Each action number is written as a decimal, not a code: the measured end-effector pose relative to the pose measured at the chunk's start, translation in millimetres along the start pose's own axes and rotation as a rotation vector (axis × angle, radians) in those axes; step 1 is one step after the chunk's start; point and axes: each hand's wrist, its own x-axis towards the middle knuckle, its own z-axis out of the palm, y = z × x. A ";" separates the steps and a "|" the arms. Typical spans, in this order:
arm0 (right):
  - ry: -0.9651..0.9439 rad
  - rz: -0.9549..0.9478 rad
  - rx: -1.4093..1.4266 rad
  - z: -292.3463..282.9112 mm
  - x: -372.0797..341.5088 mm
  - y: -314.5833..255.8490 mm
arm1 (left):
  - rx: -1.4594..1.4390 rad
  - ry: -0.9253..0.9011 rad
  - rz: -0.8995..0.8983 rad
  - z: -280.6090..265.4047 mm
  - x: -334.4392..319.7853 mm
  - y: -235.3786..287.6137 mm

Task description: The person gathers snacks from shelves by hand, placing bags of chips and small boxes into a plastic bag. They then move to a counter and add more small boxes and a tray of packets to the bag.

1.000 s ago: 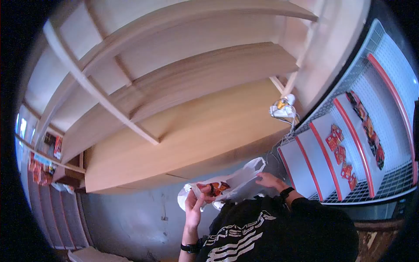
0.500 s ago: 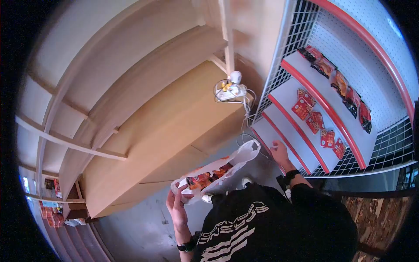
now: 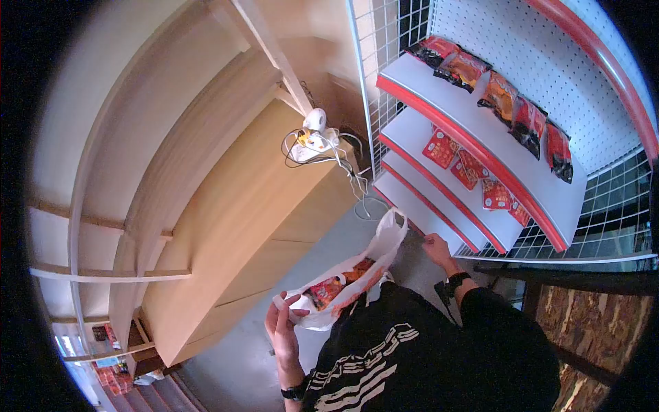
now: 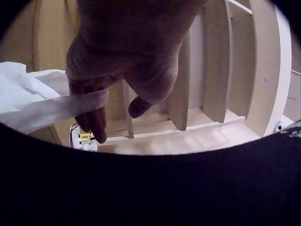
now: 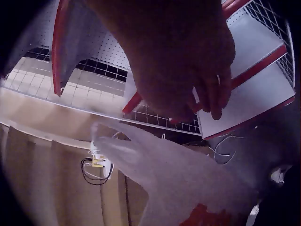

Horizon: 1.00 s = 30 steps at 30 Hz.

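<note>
A white plastic bag hangs with its mouth gaping, and red and orange packets lie inside. My left hand holds one end of it; in the left wrist view the bag's handle passes across the fingers of that hand. My right hand is just right of the bag's far handle, apart from it, with loosely bent fingers. In the right wrist view nothing shows in the right hand, and the bag hangs below it.
At the right stands a rack with red-edged white shelves, holding black-and-red packets and red packs. Wooden shelving fills the left, with a white plug and cables at its end.
The head view has turned right, bringing the rack nearer. The bag's far handle now hangs clear of my right hand, while my left hand keeps its hold.
</note>
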 end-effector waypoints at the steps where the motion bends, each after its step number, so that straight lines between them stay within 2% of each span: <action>1: -0.002 0.010 0.008 2.1 1.0 6.4 | 0.011 -0.004 -0.005 2.7 1.4 1.3; 3: -0.065 0.029 -0.056 1.8 -4.0 3.5 | 0.025 -0.040 -0.026 6.3 6.4 5.2; 7: 0.068 0.002 0.006 2.5 -8.3 0.0 | -0.015 -0.151 -0.053 20.5 28.5 10.5; 12: 0.013 0.047 0.059 -20.9 -25.3 -11.7 | -0.064 -0.302 -0.069 44.3 54.0 12.6; 16: 0.067 0.105 -0.011 -30.6 -28.2 -8.0 | -0.028 -0.374 -0.054 47.6 73.4 16.3; 18: 0.077 -0.024 0.070 -41.9 -32.2 -25.7 | -0.058 -0.376 -0.065 48.3 81.1 22.1; 19: 0.097 -0.018 0.067 -49.8 -33.3 -38.2 | -0.065 -0.397 -0.065 48.6 85.5 23.7; 21: 0.122 -0.159 0.331 -81.2 -42.5 -93.6 | -0.042 -0.398 -0.053 46.3 94.5 25.5; 23: 0.302 -0.291 0.242 -127.8 -59.4 -155.3 | -0.051 -0.434 -0.075 42.2 104.8 20.8; 25: 0.696 -0.522 0.136 -175.3 -64.8 -190.2 | -0.045 -0.408 -0.024 42.5 113.4 16.9; 27: 1.019 -0.520 0.097 -229.6 -65.0 -206.9 | -0.086 -0.458 -0.025 43.3 118.8 15.6; 29: 1.332 -0.593 -0.128 -292.2 -51.9 -201.8 | -0.058 -0.411 -0.052 40.3 125.1 8.7; 30: 1.396 -0.428 -0.210 -319.8 -45.8 -197.3 | -0.112 -0.433 -0.064 42.1 125.3 9.3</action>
